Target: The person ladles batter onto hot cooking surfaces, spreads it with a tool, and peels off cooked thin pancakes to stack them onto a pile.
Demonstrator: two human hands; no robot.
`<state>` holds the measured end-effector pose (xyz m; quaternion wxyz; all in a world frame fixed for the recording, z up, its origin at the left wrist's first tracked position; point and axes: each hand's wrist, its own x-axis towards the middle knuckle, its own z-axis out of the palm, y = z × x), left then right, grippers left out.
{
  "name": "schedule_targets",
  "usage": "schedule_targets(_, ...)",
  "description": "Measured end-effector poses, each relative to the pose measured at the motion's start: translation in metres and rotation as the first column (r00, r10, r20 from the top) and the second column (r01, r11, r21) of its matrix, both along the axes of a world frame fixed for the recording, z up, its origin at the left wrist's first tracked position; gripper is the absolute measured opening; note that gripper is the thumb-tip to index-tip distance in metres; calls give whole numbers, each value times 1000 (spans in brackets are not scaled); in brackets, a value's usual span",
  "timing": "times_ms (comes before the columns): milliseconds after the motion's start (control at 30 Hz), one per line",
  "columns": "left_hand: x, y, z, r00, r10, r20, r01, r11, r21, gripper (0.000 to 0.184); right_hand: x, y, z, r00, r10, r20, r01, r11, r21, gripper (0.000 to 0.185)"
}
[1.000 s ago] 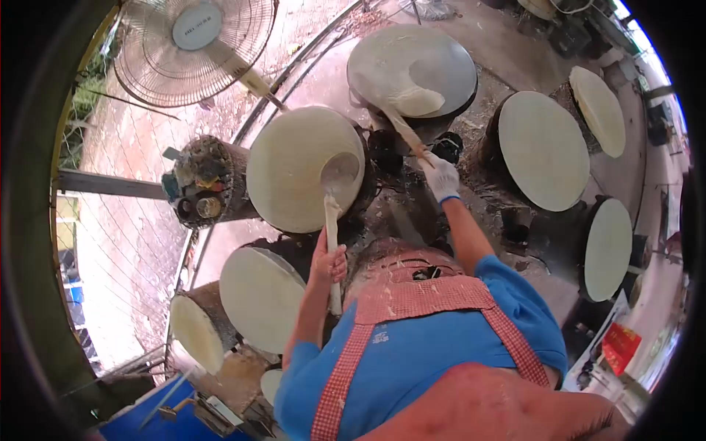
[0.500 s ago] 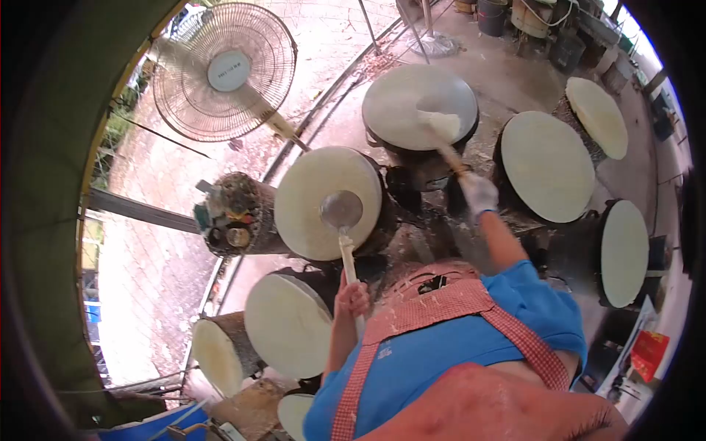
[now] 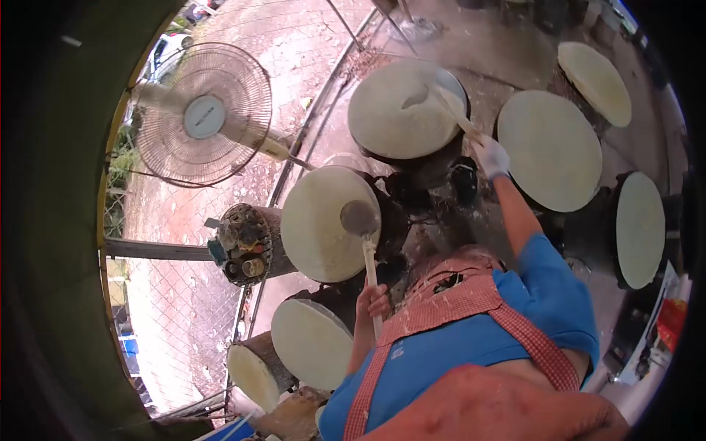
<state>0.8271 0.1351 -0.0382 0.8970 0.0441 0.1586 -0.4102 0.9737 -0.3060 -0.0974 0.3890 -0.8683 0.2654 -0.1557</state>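
Bare fingers of my left hand (image 3: 373,301) wrap round the pale handle of a ladle (image 3: 359,218). The ladle's round bowl lies over the right part of a batter-covered round griddle (image 3: 320,228). My right hand (image 3: 490,156), in a white glove, is closed on a wooden spreader (image 3: 454,109). The spreader's far end rests on the upper right of another round griddle (image 3: 390,121), coated with pale batter except for a greyish strip near its upper right edge and a small grey patch.
A large fan (image 3: 204,117) stands at the upper left. Beside the left griddle is a drum (image 3: 246,246) with jars on top. More round griddles (image 3: 550,151) stand to the right, and others (image 3: 312,344) at the lower left. A wire fence runs behind the fan.
My right hand has moved the spreader to the griddle's upper right, and batter now covers most of its grey surface. The view has shifted. My left hand still holds the ladle over the left griddle.
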Motion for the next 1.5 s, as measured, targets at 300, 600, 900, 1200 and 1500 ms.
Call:
schedule_targets(300,25,-1,-11,954,-174,-244,195,979,63,28,-33,5,-30,999,-35,38,36,999,-8,29)
schedule_targets(600,7,-20,16,997,29,-68,4,897,443,17,125,-39,-55,976,-93,195,-15,870,493,35)
schedule_targets(900,12,7,-2,978,-21,-208,71,970,234,26,17,-14,19,962,-209,177,-64,458,887,19)
schedule_targets(1200,29,0,-4,905,-46,-422,12,996,-83,37,3,-8,4,996,8,92,-60,810,583,30)
schedule_targets(1500,68,-3,-17,877,-51,-478,85,995,49,29,51,-43,-2,934,358,-1,-276,717,-640,19)
